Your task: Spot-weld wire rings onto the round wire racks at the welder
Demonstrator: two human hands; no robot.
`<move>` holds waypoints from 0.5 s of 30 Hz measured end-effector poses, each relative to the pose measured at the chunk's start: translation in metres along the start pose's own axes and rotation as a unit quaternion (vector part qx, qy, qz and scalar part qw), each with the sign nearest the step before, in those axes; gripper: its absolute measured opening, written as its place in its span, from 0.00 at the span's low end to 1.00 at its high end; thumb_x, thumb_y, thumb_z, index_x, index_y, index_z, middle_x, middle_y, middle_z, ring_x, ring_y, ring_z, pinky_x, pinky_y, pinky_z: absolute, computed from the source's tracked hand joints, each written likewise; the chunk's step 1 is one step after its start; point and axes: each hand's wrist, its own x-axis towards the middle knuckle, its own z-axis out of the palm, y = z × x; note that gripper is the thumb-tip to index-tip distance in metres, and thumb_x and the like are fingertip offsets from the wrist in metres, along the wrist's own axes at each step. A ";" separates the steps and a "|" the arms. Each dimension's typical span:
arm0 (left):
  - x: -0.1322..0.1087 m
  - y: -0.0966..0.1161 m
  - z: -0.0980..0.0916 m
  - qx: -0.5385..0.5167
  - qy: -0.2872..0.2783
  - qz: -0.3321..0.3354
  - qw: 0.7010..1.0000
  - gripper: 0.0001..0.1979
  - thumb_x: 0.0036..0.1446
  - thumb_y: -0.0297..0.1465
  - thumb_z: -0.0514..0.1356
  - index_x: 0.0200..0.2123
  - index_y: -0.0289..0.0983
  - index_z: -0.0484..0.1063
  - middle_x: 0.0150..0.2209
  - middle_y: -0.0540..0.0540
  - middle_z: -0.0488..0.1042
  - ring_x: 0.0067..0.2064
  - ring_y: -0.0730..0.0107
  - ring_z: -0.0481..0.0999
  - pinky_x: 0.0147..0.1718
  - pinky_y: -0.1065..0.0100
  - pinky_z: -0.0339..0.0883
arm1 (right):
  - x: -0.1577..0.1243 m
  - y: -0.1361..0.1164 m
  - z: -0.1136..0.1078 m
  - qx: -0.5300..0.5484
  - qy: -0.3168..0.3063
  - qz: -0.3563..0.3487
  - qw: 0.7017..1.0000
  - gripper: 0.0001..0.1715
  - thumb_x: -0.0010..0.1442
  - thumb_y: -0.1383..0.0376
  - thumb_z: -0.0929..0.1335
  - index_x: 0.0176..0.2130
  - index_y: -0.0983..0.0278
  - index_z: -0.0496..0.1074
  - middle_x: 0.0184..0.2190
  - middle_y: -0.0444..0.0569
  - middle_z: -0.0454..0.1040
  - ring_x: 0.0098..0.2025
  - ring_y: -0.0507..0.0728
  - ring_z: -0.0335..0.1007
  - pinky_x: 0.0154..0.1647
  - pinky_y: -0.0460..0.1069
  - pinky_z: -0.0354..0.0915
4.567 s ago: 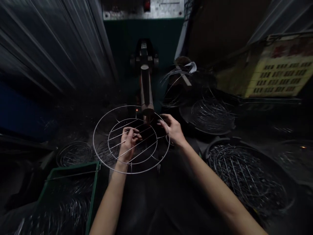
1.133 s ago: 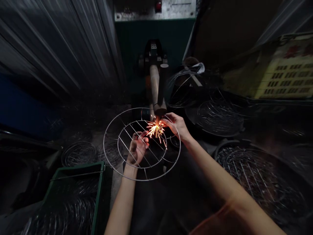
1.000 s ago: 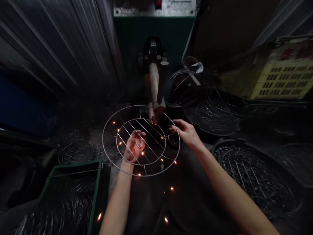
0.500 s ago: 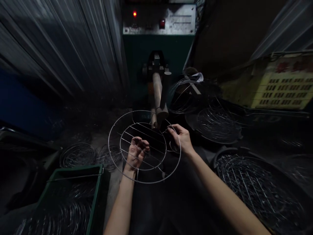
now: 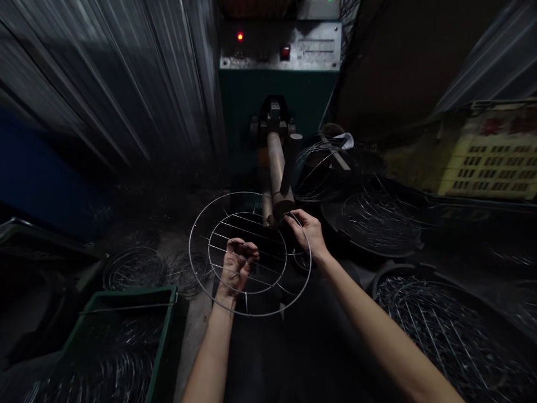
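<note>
A round wire rack [image 5: 251, 314] with an outer ring, an inner ring and parallel cross wires lies nearly flat in front of me. My left hand [image 5: 237, 268] curls around its wires from below, near the middle. My right hand [image 5: 306, 232] pinches the upper right rim, close to the brown lower end of a spot welder's electrode arms [image 5: 277, 173]. The rack's top edge sits just at the electrode tips, and the exact contact point is hidden in shadow. No sparks show.
The welder's metal control panel [image 5: 280, 56] rises behind the arms. Black tubs of stacked wire racks [image 5: 444, 330] stand to the right, a green crate of wire [image 5: 121, 336] at lower left, wire rings [image 5: 134, 268] on the floor, corrugated sheeting [image 5: 113, 84] at left.
The sparks of the earlier frames are gone. My right hand has returned from beside the rack to its rim, and the rack has been turned. The view has tilted, showing more of the panel.
</note>
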 end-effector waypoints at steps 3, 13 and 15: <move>-0.002 0.000 0.000 0.000 0.003 -0.003 1.000 0.23 0.41 0.37 0.70 0.39 0.42 0.65 0.36 0.50 0.74 0.35 0.74 0.74 0.38 0.71 0.69 | 0.001 -0.001 0.003 0.003 -0.001 0.000 1.000 0.14 0.55 0.55 0.66 0.33 0.63 0.73 0.29 0.45 0.75 0.32 0.55 0.71 0.34 0.47 0.65; 0.001 0.005 -0.011 0.031 -0.047 -0.023 0.998 0.25 0.39 0.32 0.71 0.40 0.41 0.64 0.39 0.47 0.76 0.34 0.74 0.76 0.31 0.74 0.71 | -0.025 -0.001 -0.023 0.039 -0.038 0.052 0.997 0.19 0.54 0.57 0.68 0.44 0.62 0.71 0.36 0.47 0.76 0.37 0.56 0.74 0.41 0.51 0.69; 0.003 0.007 -0.010 0.050 -0.056 -0.030 0.997 0.24 0.39 0.31 0.71 0.40 0.40 0.64 0.39 0.47 0.76 0.34 0.74 0.77 0.31 0.75 0.72 | -0.047 -0.004 -0.037 0.050 -0.074 0.063 0.994 0.20 0.53 0.58 0.69 0.46 0.60 0.70 0.40 0.48 0.76 0.42 0.57 0.73 0.46 0.52 0.68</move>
